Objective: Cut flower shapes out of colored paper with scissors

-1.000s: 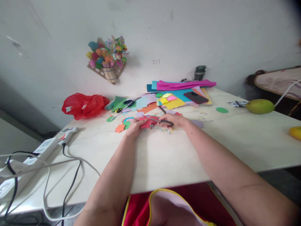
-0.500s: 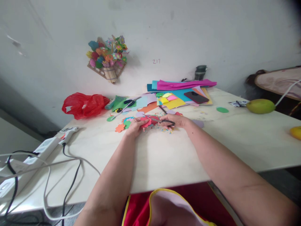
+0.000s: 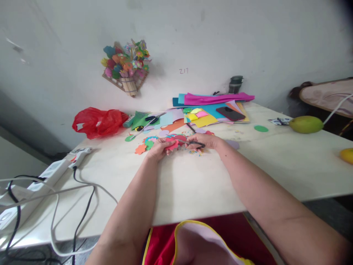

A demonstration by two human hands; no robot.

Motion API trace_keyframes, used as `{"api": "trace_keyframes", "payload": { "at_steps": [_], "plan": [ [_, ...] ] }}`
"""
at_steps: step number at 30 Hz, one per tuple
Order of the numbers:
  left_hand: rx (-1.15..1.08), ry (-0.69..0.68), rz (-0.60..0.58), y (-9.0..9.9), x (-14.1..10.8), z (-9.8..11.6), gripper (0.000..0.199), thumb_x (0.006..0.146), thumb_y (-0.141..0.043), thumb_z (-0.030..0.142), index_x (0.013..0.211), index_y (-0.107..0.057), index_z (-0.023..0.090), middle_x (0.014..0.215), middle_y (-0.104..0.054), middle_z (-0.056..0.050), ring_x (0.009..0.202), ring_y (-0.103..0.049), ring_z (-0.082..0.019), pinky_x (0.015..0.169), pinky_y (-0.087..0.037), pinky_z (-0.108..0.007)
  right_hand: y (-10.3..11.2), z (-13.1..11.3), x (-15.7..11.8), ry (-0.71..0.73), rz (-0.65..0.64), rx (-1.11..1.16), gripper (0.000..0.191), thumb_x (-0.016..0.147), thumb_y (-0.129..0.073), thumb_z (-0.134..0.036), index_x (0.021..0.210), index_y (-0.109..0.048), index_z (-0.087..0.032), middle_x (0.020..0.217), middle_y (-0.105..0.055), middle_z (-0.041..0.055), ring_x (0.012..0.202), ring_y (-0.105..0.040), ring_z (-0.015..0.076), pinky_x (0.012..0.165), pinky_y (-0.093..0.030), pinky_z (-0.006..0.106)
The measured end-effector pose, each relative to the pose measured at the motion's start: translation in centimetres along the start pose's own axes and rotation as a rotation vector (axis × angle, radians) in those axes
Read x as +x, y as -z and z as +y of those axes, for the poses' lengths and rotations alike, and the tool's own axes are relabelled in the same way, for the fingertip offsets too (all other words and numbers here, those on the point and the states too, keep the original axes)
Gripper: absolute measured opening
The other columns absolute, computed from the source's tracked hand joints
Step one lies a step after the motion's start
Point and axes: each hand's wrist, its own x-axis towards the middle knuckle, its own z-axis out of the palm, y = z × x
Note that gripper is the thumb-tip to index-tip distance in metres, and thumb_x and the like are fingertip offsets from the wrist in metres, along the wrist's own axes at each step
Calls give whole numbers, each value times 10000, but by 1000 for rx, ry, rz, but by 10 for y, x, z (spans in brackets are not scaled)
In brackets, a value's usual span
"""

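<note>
Pinched in my left hand [image 3: 160, 148] is a red paper flower [image 3: 172, 144] with a scalloped edge. My right hand [image 3: 203, 141] grips a pair of scissors [image 3: 197, 144] by its dark handles, and the blades point left across the red flower. Whether the blades touch the paper I cannot make out. Beside my left hand lie an orange paper flower [image 3: 140, 148] and a green paper flower [image 3: 149, 145]. Small paper scraps [image 3: 199, 152] are scattered under my right hand. A lilac paper piece [image 3: 233, 144] lies just right of my right wrist.
Coloured sheets [image 3: 212, 98] and a phone [image 3: 231, 113] lie at the back. Another pair of scissors [image 3: 153, 119] rests near a red plastic bag [image 3: 99, 122]. A power strip [image 3: 51, 173] with cables occupies the left edge. A mango [image 3: 306, 124] sits at right.
The red flower has turned slightly in my left hand. Both hands stay in nearly the same place, and the scissors remain in my right hand.
</note>
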Motion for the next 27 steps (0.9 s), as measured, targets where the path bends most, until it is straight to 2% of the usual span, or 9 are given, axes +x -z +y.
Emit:
{"api": "trace_keyframes", "payload": {
  "at_steps": [11,21,27],
  "plan": [
    [-12,5,17,3,1,-2,254,560,-867,240,545,-655,101,414,-525,-4,307,-341,-45,313,-243,-207,0,0,1,10,5,-13,272,693,-755,-346,804,-616,-141,501,-525,-61,380,-428,52,359,-291,173],
    [-11,33,28,1,1,0,226,558,-864,227,578,-680,98,419,-536,2,295,-338,-40,303,-243,-199,-1,-1,1,26,17,-31,270,690,-747,-356,785,-621,-137,501,-525,-57,380,-427,52,366,-313,176],
    [-11,42,44,-1,0,3,297,570,-868,249,504,-612,113,402,-508,16,289,-326,-30,300,-238,-192,-1,2,4,21,18,-21,266,706,-731,-356,801,-624,-132,488,-516,-60,370,-420,53,364,-318,175]
  ]
}}
